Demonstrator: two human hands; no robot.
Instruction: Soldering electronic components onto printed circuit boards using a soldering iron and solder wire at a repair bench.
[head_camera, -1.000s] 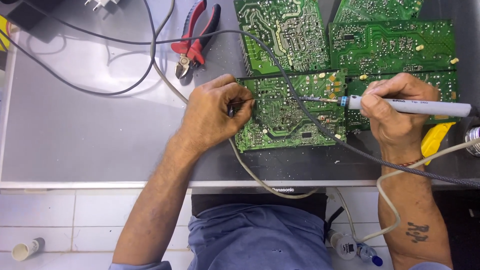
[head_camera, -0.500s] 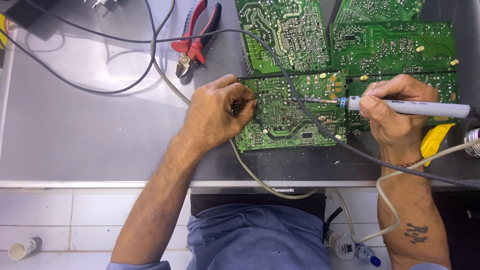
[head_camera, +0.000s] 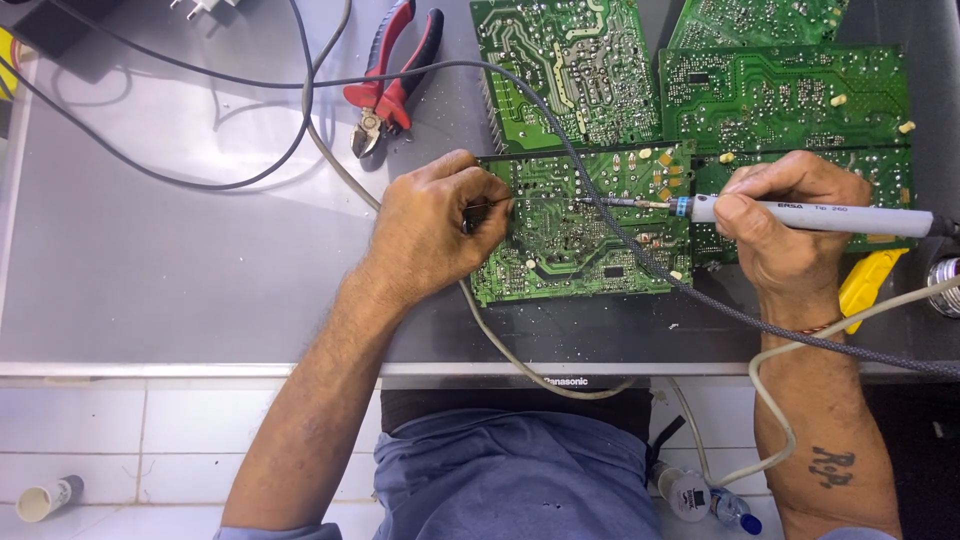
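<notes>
A green circuit board (head_camera: 590, 240) lies solder side up on the grey worktop. My left hand (head_camera: 435, 225) rests on its left edge and pinches a thin solder wire (head_camera: 535, 200) that runs right over the board. My right hand (head_camera: 785, 225) grips a white soldering iron (head_camera: 810, 215) like a pen. Its metal tip (head_camera: 615, 202) touches the board near the middle, close to the end of the wire.
More green circuit boards (head_camera: 570, 65) (head_camera: 785, 95) lie behind. Red-handled pliers (head_camera: 390, 85) sit at the back left. A braided grey cable (head_camera: 560, 140) crosses the board. A yellow tool (head_camera: 870, 285) lies right. Black wires (head_camera: 150, 170) loop at the left. The worktop edge (head_camera: 300, 370) runs near me.
Both hands stay in place. The iron tip and the wire have barely shifted over the board.
</notes>
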